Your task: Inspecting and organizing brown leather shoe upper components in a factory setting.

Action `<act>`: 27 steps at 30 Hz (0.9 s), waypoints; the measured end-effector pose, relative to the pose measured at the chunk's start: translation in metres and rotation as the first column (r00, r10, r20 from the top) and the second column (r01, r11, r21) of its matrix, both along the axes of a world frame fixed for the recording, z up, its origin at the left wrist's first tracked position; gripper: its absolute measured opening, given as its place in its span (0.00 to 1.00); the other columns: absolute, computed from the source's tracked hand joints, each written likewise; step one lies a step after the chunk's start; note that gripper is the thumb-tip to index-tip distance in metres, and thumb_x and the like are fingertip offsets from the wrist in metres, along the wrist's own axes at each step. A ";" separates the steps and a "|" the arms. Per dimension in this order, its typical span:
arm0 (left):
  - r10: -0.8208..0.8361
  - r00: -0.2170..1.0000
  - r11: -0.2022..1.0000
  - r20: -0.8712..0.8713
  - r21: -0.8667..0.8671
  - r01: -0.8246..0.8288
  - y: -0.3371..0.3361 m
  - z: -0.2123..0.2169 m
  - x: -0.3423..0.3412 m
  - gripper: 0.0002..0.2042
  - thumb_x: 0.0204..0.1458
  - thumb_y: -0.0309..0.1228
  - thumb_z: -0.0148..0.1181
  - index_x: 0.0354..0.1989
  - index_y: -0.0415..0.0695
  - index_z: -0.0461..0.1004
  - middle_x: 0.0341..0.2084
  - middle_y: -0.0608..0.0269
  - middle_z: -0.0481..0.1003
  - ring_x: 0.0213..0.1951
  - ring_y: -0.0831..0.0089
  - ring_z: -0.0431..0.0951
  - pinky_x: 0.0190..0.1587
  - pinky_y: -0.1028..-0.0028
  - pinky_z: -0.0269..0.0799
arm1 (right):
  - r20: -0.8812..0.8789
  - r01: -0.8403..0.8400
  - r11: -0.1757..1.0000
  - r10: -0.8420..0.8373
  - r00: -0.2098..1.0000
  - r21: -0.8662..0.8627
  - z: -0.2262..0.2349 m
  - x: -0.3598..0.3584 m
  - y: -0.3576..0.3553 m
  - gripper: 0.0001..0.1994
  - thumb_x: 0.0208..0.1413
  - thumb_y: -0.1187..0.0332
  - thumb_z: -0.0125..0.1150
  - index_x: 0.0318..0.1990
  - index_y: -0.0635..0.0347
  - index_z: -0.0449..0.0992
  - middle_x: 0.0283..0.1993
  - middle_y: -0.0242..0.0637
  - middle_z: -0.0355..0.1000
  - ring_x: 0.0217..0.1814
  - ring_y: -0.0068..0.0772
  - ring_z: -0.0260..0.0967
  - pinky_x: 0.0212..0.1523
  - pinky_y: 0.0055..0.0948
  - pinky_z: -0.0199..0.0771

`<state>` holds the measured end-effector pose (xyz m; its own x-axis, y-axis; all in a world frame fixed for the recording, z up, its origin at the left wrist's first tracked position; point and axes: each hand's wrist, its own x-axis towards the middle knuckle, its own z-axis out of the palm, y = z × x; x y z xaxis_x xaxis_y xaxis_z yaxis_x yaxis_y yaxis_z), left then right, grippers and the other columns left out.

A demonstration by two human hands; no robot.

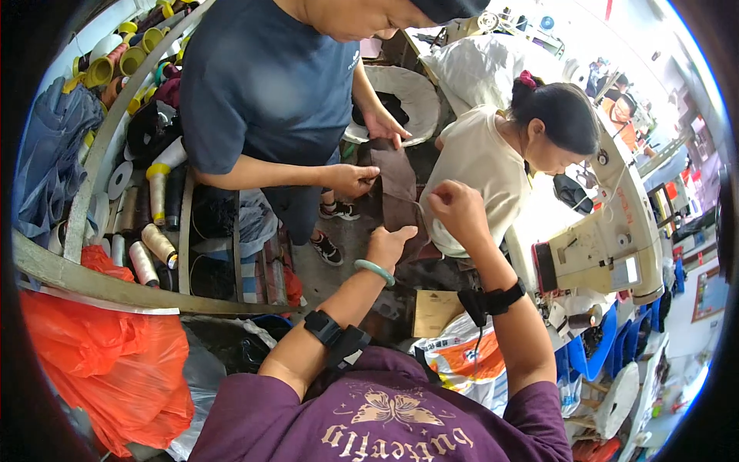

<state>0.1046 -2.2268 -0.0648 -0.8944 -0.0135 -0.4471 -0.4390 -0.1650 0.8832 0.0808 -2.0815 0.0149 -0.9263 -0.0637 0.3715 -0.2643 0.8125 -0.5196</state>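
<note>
One piece of brownish-grey cloth [399, 181] hangs in the middle of the view, above the floor, between the wearer and a co-worker in a dark blue T-shirt [265, 92]. Its upper part is by the co-worker's two hands: the nearer hand [354, 180] has its fingers drawn together beside the cloth's edge, while the farther hand [387, 128] is at its top. The wearer's left hand [391, 248] is at the cloth's lower part, thumb extended and fingers curled; whether it grips the material I cannot tell. The right hand [459, 209] is raised just beside the cloth, fingers bent in close to the thumb, and any hold on the edge is unclear too.

A pale green bangle [375, 271] circles the left wrist. Below the hands is a cardboard box [436, 312], with a printed white sack [493, 369] near it. To the right sits a person in a cream top [473, 173] beside a sewing machine [604, 250]. On the left, a metal rack [85, 289] holds thread spools [158, 196], with orange-red plastic bags [115, 362] below.
</note>
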 end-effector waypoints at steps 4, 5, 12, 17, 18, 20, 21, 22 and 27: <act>-0.007 0.999 0.999 -0.051 0.037 0.008 0.004 -0.008 -0.008 0.20 0.40 0.33 0.69 0.36 0.29 0.74 0.33 0.55 0.76 0.38 0.70 0.75 0.41 0.72 0.70 | 0.298 0.096 0.929 0.016 0.954 -0.358 -0.024 0.010 0.016 0.11 0.52 0.63 0.60 0.31 0.64 0.78 0.23 0.37 0.74 0.23 0.31 0.69 0.27 0.27 0.67; 0.026 0.999 0.999 -0.034 -0.026 -0.027 0.006 -0.011 -0.010 0.16 0.41 0.31 0.68 0.34 0.31 0.76 0.31 0.58 0.77 0.34 0.72 0.76 0.39 0.73 0.70 | 0.493 0.249 0.840 0.025 0.870 -0.483 -0.032 0.013 0.018 0.13 0.54 0.62 0.59 0.31 0.66 0.78 0.23 0.33 0.73 0.23 0.24 0.68 0.26 0.24 0.66; -0.047 0.998 0.967 -0.035 0.249 0.054 0.008 -0.011 -0.011 0.09 0.47 0.26 0.63 0.36 0.37 0.77 0.33 0.62 0.78 0.32 0.74 0.78 0.38 0.74 0.73 | 0.573 0.430 0.403 0.365 0.734 -0.808 -0.058 0.017 0.028 0.11 0.57 0.61 0.59 0.36 0.60 0.76 0.28 0.23 0.70 0.27 0.15 0.65 0.28 0.16 0.64; -0.192 0.979 0.735 0.072 0.671 0.095 0.000 0.006 -0.008 0.09 0.48 0.28 0.63 0.38 0.39 0.77 0.35 0.61 0.78 0.36 0.71 0.79 0.40 0.71 0.75 | 0.564 0.507 0.251 0.433 0.703 -0.825 -0.056 0.017 0.023 0.09 0.57 0.62 0.59 0.37 0.58 0.76 0.27 0.23 0.71 0.27 0.15 0.65 0.28 0.17 0.65; -0.190 0.977 0.745 0.094 0.662 0.081 0.000 0.007 -0.007 0.09 0.48 0.28 0.63 0.38 0.39 0.77 0.35 0.61 0.78 0.36 0.71 0.79 0.40 0.71 0.75 | 0.558 0.499 0.254 0.442 0.703 -0.829 -0.054 0.017 0.022 0.09 0.57 0.62 0.58 0.37 0.58 0.77 0.27 0.23 0.70 0.26 0.15 0.65 0.27 0.17 0.65; -0.157 0.983 0.793 0.100 0.606 0.065 0.000 0.008 -0.005 0.10 0.48 0.29 0.64 0.38 0.39 0.77 0.35 0.62 0.78 0.36 0.72 0.78 0.40 0.72 0.74 | 0.606 0.474 0.394 0.354 0.713 -0.788 -0.048 0.018 0.023 0.10 0.57 0.62 0.58 0.39 0.58 0.76 0.29 0.25 0.71 0.29 0.16 0.66 0.29 0.18 0.65; -0.151 0.983 0.792 0.103 0.607 0.058 0.001 0.006 -0.003 0.10 0.48 0.29 0.64 0.38 0.39 0.77 0.35 0.62 0.78 0.36 0.72 0.78 0.40 0.72 0.74 | 0.632 0.444 0.504 0.298 0.716 -0.741 -0.045 0.021 0.023 0.11 0.57 0.62 0.58 0.41 0.59 0.76 0.32 0.26 0.72 0.32 0.18 0.66 0.32 0.20 0.65; -0.130 0.986 0.824 0.100 0.565 0.051 0.002 0.005 -0.004 0.11 0.47 0.29 0.64 0.38 0.39 0.77 0.35 0.62 0.78 0.36 0.72 0.78 0.39 0.72 0.73 | 0.637 0.444 0.517 0.287 0.716 -0.732 -0.044 0.021 0.022 0.11 0.57 0.62 0.58 0.41 0.59 0.76 0.32 0.26 0.72 0.32 0.18 0.66 0.32 0.20 0.65; -0.087 0.990 0.891 0.108 0.453 0.029 0.005 0.000 -0.004 0.12 0.45 0.31 0.67 0.37 0.40 0.77 0.35 0.62 0.78 0.36 0.74 0.76 0.41 0.72 0.70 | 0.427 0.195 0.873 0.017 0.904 -0.447 -0.042 0.029 0.013 0.12 0.54 0.65 0.58 0.39 0.65 0.78 0.31 0.28 0.74 0.30 0.20 0.69 0.30 0.20 0.67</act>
